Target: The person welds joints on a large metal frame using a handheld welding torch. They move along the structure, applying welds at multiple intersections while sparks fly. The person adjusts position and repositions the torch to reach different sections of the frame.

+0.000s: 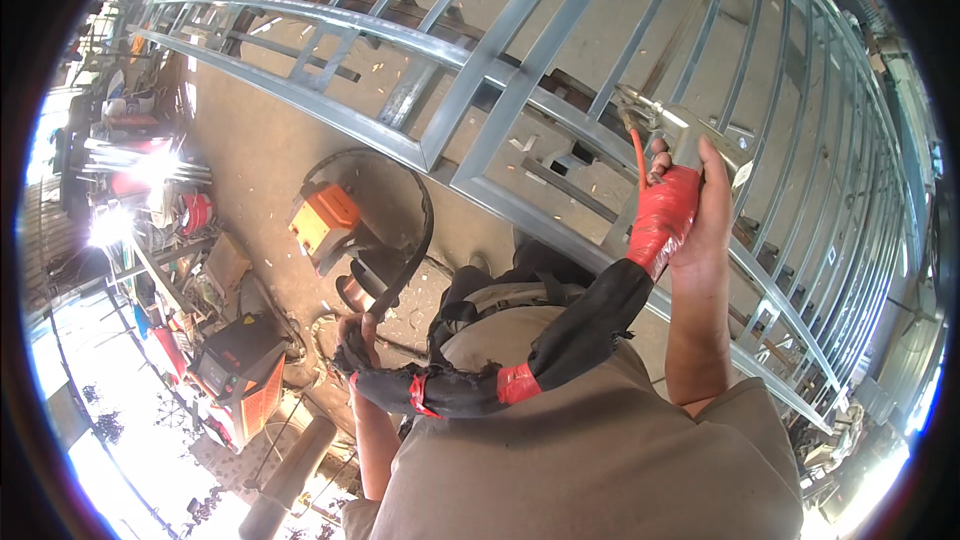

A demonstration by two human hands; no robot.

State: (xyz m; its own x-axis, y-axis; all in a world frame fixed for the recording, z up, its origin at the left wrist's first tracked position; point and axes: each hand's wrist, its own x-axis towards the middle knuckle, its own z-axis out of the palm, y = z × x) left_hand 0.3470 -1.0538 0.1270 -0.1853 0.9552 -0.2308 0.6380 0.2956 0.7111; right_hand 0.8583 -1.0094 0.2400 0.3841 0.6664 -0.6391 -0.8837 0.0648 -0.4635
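Note:
My right hand (pixel 700 215) grips a welding torch (pixel 662 210) by its handle, which is wrapped in red tape. The torch's metal neck (pixel 640 110) points up at a grey steel gate frame (pixel 470 70) with many parallel bars. A thick black cable (pixel 560 340), bound with red tape in two places, runs from the handle down across my front. My left hand (pixel 355 340) holds that cable low at my left side, where it loops up and away over the floor.
An orange wire feeder (pixel 325 220) with a wire spool (pixel 352 292) sits on the concrete floor at left. An orange and black welding machine (pixel 235 370) stands lower left. Tools and clutter (pixel 150 190) line the far left. A pipe (pixel 290 475) lies near the bottom.

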